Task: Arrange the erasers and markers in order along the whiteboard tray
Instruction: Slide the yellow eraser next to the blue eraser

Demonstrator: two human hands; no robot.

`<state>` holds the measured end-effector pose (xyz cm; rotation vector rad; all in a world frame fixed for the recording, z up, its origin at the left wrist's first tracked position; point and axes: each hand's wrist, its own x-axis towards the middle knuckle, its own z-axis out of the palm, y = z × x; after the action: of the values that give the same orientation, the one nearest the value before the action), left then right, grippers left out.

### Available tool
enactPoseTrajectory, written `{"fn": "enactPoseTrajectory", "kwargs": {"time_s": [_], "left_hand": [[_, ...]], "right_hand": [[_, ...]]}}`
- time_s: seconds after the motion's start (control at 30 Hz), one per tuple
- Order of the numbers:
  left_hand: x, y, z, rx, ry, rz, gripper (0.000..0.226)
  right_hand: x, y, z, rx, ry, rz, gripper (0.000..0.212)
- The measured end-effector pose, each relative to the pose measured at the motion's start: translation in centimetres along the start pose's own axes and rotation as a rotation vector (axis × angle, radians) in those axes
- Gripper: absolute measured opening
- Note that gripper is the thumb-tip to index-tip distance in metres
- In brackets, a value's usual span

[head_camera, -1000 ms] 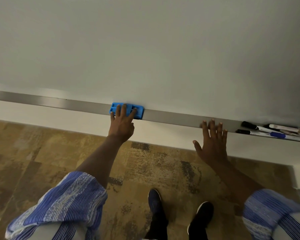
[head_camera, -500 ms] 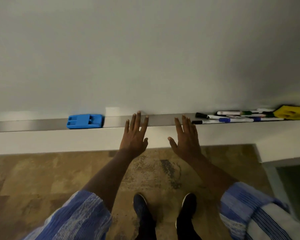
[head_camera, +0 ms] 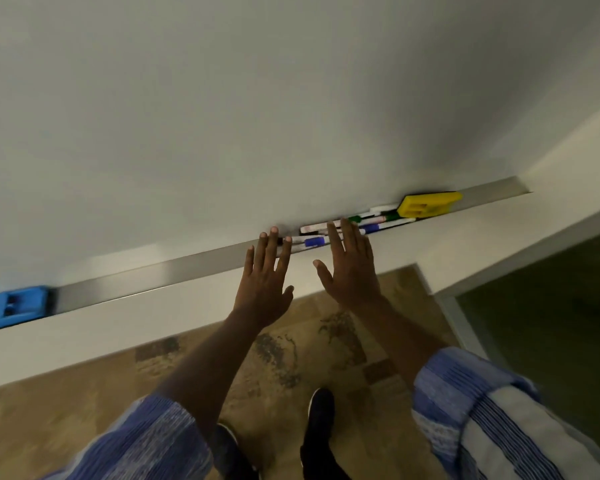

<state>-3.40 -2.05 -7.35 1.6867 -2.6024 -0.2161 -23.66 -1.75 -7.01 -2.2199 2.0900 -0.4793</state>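
A metal whiteboard tray (head_camera: 187,268) runs from lower left to upper right under the whiteboard. A blue eraser (head_camera: 13,306) lies in it at the far left edge of view. A yellow eraser (head_camera: 426,203) sits near the tray's right end. Several markers (head_camera: 378,223) with blue, green and black caps lie jumbled between the yellow eraser and my hands. My left hand (head_camera: 265,278) is open, fingers spread, its fingertips over the tray at the markers' left end. My right hand (head_camera: 349,265) is open too, its fingers reaching over the markers. Neither hand holds anything.
A white ledge (head_camera: 118,327) runs below the tray. The wall turns a corner at the right (head_camera: 568,161), with a dark glass panel (head_camera: 551,306) beyond it. Patterned brown carpet (head_camera: 291,358) and my dark shoes (head_camera: 321,424) are below.
My left hand let go of the blue eraser and both hands moved right along the tray to the markers. The view swung right, leaving the blue eraser far left.
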Motion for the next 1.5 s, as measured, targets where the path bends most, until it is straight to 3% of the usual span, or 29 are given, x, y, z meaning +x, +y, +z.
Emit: {"fn": "enactPoseTrajectory", "kwargs": {"time_s": [0.6, 1.0, 1.33, 1.5], "left_hand": [[5.8, 5.6, 3.7, 0.082, -0.016, 0.035, 0.104], [5.9, 5.7, 4.0, 0.062, 0.007, 0.025, 0.101], [5.9, 6.0, 4.0, 0.033, 0.004, -0.006, 0.100], [5.5, 5.8, 3.9, 0.021, 0.014, -0.004, 0.100]], "right_hand": [[5.7, 17.4, -5.9, -0.180, 0.068, 0.188, 0.070], [7.9, 20.9, -6.0, -0.331, 0.023, 0.061, 0.046], [8.4, 22.2, -6.9, -0.212, 0.093, -0.134, 0.026], [8.5, 21.1, -8.0, -0.132, 0.134, -0.147, 0.034]]}}
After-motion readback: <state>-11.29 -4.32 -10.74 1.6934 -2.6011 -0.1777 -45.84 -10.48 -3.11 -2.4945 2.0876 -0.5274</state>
